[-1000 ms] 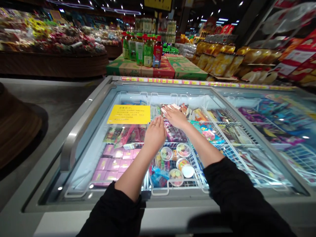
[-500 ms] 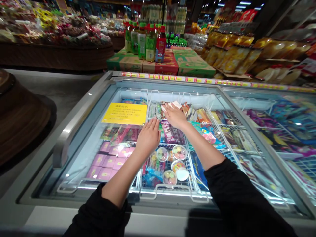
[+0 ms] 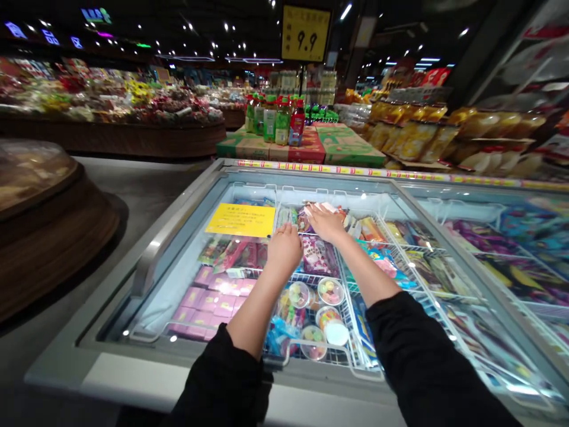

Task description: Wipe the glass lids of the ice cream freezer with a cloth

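Both of my hands are over the glass lid (image 3: 175,264) of a chest freezer. Near the yellow notice (image 3: 242,220), my left hand (image 3: 285,248) has bent fingers, with the tips turned down and partly hidden; nothing shows in it. Farther right, my right hand (image 3: 325,223) lies palm down with its fingers stretched out. A pale thing (image 3: 328,207) shows at its fingertips; I cannot tell whether it is over or under the glass. Beneath my hands are a purple-and-white packet (image 3: 316,254), clear-lidded tubs (image 3: 330,291) and pink boxes (image 3: 216,299) in wire baskets.
A metal handle (image 3: 144,267) stands up at the lid's left side. Bottles (image 3: 269,121) stand on cartons (image 3: 353,144) behind the freezer. To the left is a round wooden display (image 3: 57,231). Bagged yellow goods (image 3: 415,135) are stacked at the back right.
The view has tilted up, so the freezer appears lower and further right. My left hand's fingers, flat before, are now bent. My right hand stays spread over about the same spot.
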Tool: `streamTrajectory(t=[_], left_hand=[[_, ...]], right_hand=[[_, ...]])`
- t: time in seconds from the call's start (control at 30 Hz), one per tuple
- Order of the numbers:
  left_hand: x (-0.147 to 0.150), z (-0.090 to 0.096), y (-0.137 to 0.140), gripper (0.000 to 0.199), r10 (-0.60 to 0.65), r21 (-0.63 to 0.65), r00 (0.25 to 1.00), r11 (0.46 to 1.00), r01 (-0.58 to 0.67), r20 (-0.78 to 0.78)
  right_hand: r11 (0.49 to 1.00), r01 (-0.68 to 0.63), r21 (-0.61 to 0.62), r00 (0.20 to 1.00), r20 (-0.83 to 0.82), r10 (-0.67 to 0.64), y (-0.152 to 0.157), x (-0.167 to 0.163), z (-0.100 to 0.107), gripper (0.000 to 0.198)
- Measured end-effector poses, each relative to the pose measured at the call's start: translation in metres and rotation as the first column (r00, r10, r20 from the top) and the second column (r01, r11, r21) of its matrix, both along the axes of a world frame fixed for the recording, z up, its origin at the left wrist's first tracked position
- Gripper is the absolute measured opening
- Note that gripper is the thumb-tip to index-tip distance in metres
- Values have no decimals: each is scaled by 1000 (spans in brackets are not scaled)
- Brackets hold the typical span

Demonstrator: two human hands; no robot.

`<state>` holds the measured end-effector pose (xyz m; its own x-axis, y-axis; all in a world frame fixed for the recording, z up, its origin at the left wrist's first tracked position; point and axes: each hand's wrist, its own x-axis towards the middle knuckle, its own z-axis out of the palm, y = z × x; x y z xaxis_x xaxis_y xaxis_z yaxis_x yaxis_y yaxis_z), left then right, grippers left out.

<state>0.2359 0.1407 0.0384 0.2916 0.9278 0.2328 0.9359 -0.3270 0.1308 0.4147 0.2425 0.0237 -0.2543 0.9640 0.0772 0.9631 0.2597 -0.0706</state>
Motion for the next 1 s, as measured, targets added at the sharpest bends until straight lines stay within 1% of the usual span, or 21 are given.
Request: streamTrajectory(t=[0.1, 0.17, 0.23, 0.3, 0.4, 0.5, 0.6, 0.73, 0.8, 0.9, 0.93, 1.0], left_hand=[[5, -5, 9, 50, -19, 28, 999, 999, 18, 43], [4, -12, 11, 51, -26, 25, 997, 999, 24, 68], [1, -17, 11, 52, -35, 22, 996, 999, 33, 82], [-1, -20, 10, 52, -41, 22, 995, 999, 39, 86], [-2, -19, 9, 53, -40, 15, 996, 999, 39, 86], [-2, -17, 9, 54, -50, 10, 995, 999, 50, 86], [-2, -20, 10, 54, -54, 19, 994, 998, 52, 91], [-1, -25, 12, 53, -56, 40, 992, 998, 51, 115], [0, -26, 12, 54, -51, 37, 991, 998, 47, 120], [0, -25, 11, 54, -47, 26, 992, 999, 44, 115], [0, -24, 10, 54, -49, 22, 993, 999, 47, 109], [-1, -22, 10, 55, -51, 10, 994, 999, 50, 94]], right_hand=[[998, -51, 32, 999, 6, 50, -19, 4, -9, 62], [996, -87, 18, 996, 15, 86, -19, 2, -10, 62], [994, -110, -14, 994, 17, 110, -6, 0, -7, 62], [992, -112, -57, 994, 12, 113, 16, -4, -3, 62], [993, -69, -97, 997, 11, 70, 50, -7, 3, 63], [996, -21, -89, 999, 24, 23, 67, -6, 5, 63], [997, -48, -65, 999, 23, 49, 58, -2, -1, 64], [986, -162, -33, 987, -10, 162, 26, 1, -11, 64], [978, -206, -26, 978, -20, 206, 18, 1, -13, 64], [973, -221, -61, 975, -25, 219, 30, 1, -10, 64], [978, -197, -72, 980, -25, 196, 39, 1, -8, 64], [992, -101, -71, 995, -20, 100, 57, 3, -3, 64]])
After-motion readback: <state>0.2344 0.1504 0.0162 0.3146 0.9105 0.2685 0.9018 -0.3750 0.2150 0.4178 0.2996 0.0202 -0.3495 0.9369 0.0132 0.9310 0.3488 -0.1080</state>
